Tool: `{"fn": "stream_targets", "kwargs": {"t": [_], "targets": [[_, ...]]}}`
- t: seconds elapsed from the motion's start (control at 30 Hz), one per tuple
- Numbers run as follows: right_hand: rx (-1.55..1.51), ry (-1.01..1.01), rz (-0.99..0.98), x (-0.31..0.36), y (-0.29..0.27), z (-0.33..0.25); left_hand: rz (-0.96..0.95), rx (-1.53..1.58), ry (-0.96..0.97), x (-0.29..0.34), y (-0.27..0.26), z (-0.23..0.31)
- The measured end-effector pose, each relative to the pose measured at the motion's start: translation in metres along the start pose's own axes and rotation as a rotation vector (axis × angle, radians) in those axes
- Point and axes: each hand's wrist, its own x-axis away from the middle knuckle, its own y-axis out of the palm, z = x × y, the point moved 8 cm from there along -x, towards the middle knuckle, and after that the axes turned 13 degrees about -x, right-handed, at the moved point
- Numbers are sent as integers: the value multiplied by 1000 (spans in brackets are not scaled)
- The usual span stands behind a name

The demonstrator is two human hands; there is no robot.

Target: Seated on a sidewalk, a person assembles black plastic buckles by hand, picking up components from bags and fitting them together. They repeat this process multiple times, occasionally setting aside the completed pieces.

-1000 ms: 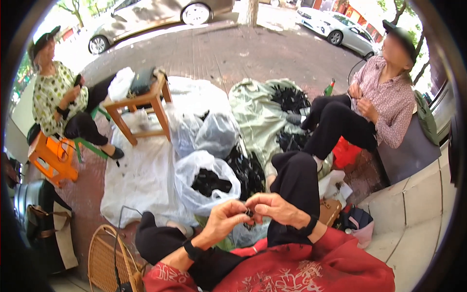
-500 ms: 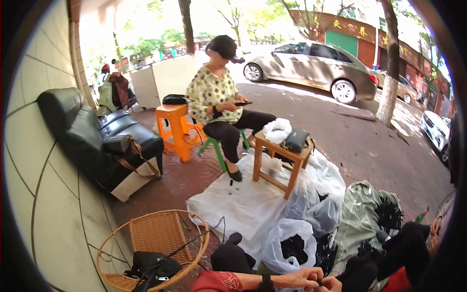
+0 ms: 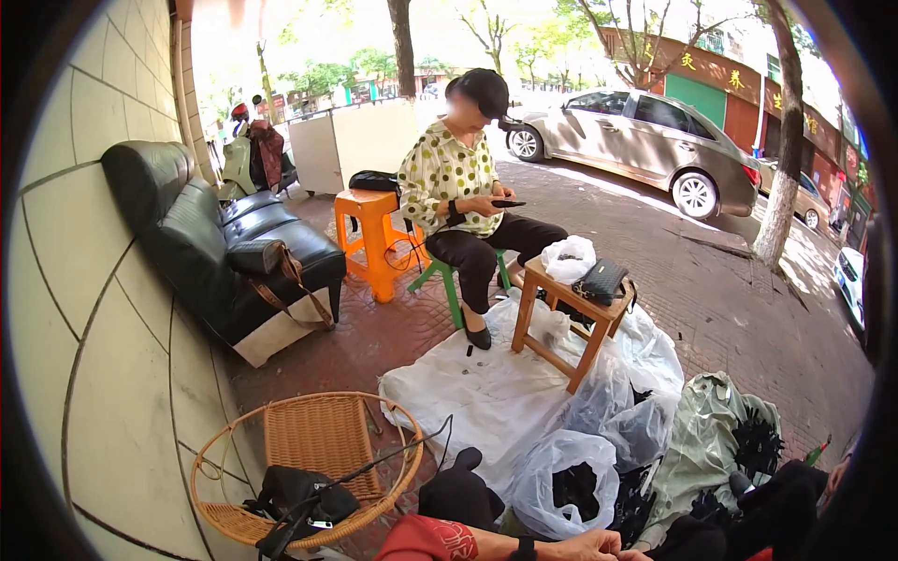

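At the lower edge, right of the middle: left hand [image 3: 585,545], at the end of a forearm in a red sleeve [image 3: 435,540], with a dark band [image 3: 525,549] round the wrist. Fingers [image 3: 606,539] of this hand bent and narrow together, tips close to the right hand [image 3: 636,555]. Of the right hand, only a small part in view, cut by the lower edge. Cannot tell the spread of its fingers, nor of anything pinched between the two hands.

Just above the left hand, a white plastic bag [image 3: 536,496], open at the top, with black pieces [image 3: 574,491] inside; cannot tell of any contact between hand and bag. Behind it, another plastic bag [image 3: 613,425], more see-through. To the right, a rumpled grey-green cloth [image 3: 692,439], with a heap of black strips [image 3: 756,444] at its right side.

Left of the bags, a white sheet [image 3: 449,383], spread over reddish paving [image 3: 369,341]. Farther back, a wooden stool [image 3: 571,299], bearing a white bundle [image 3: 566,259] and a black purse [image 3: 601,280].

Beyond the sheet, a person [image 3: 449,178] in a spotted blouse, seated on a green stool [image 3: 447,285], head bowed over a dark handheld device [image 3: 508,203]. Alongside, an orange stool [image 3: 371,262]; farther left, a black sofa [image 3: 253,234]. At lower left, a round wicker chair [image 3: 318,439], with a black bag [image 3: 299,496] in it. Out on the street, a parked car [image 3: 636,140].
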Motion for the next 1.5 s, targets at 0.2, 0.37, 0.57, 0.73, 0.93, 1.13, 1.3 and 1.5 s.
{"fn": "stream_targets", "kwargs": {"t": [0.2, 0.37, 0.57, 0.73, 0.93, 1.13, 1.3, 1.5], "targets": [[-212, 85, 23, -5, -12, 22, -67, 57, 19, 4, 6, 12], [-130, 61, 99, 4, 1, 2, -113, 128, 34, 3, 11, 11], [117, -125, 179, 9, -16, -23, -61, 175, 30, -1, 11, 23], [-34, -42, 67, 1, -10, -16, -28, 201, 104, -3, 8, 14], [-190, 21, 27, 1, 7, -15, -110, 261, -20, 9, 6, 25], [-73, 8, 81, 7, -2, -12, -89, 6, -198, 14, 8, -4], [-102, -33, 43, 9, 7, -18, -122, -156, 5, 4, 18, -7], [-228, -37, 143, -3, -5, -10, -160, -24, -154, 19, 7, 11]]}}
